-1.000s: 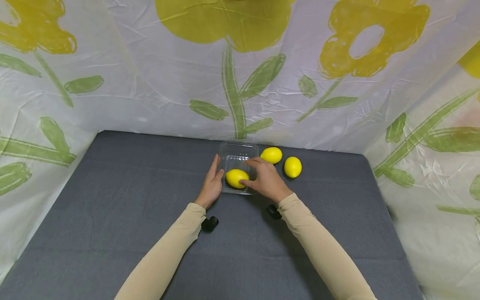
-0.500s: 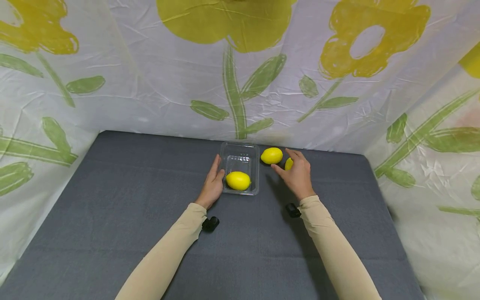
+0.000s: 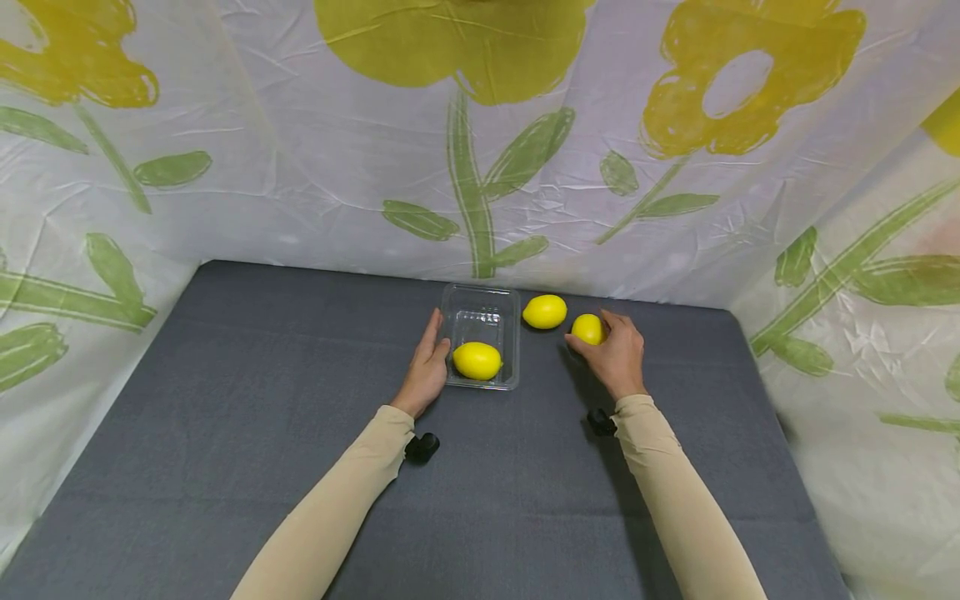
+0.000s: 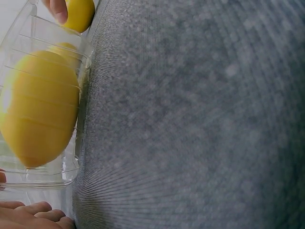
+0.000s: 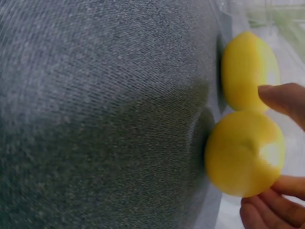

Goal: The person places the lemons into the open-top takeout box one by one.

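On the far side of the desk (image 3: 315,350), right of the clear tray (image 3: 512,337), close the right grip (image 3: 618,358), spread unclamped around the rightmost lemon (image 3: 587,328), across its middle, assuming light, firm, roll-prone handling, with the left grip (image 3: 423,372) straight-fingered alongside.

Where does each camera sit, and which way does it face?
Head: on the head, facing forward and down at the clear tray; both sleeves, left hand and right hand show.
Left wrist: on that wrist, facing the lemon inside the tray; left fingers lower left, a right-hand digit at top.
Right wrist: on that wrist, facing the nearer lemon and farther lemon; right thumb and fingers at right.
Head and right wrist share those two lemons.
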A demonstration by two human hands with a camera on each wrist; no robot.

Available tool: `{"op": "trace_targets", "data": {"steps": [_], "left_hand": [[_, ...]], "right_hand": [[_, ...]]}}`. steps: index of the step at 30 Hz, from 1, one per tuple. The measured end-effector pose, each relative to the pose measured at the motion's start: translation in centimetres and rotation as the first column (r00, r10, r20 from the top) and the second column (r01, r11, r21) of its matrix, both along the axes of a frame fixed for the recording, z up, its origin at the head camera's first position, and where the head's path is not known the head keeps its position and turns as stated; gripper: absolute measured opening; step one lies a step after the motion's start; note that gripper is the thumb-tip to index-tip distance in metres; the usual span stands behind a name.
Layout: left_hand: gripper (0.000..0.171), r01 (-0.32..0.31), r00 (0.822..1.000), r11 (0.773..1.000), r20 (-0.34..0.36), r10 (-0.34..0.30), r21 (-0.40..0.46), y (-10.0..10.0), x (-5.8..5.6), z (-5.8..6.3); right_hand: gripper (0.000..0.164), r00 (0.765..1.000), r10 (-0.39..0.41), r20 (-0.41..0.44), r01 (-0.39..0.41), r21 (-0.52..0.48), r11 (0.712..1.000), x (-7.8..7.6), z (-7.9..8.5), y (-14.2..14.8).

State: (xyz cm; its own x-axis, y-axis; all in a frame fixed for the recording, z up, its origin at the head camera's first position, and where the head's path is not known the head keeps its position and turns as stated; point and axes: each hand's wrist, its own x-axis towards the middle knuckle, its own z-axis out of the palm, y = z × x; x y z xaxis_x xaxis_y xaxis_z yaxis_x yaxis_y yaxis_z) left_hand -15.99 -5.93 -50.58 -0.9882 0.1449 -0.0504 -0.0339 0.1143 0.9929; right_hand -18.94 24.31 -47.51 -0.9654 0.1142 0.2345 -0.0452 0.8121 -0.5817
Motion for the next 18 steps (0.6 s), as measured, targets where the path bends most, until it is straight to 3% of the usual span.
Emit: {"op": "trace_targets", "data": {"steps": [8, 14, 18], "left_hand": [[0.058, 0.000, 1.000, 1.000, -0.015, 0.000, 0.005, 0.0, 0.0, -0.1], [0.058, -0.003, 1.000, 1.000, 0.003, 0.003, -0.004, 0.0, -0.1, -0.1], [0.058, -0.006, 1.000, 1.000, 0.001, 0.006, -0.004, 0.0, -0.1, 0.0]], "right_hand": [[0.064, 0.995, -0.068, 0.067, 0.070, -0.039, 0.997, 0.3, -0.2, 0.1], [0.062, 0.996, -0.078, -0.054, 0.072, -0.097, 0.993, 0.5, 0.9, -0.2], [0.059, 0.989, 0.012, -0.146, -0.031, -0.129, 0.991, 0.9, 2.7, -1.7]]}}
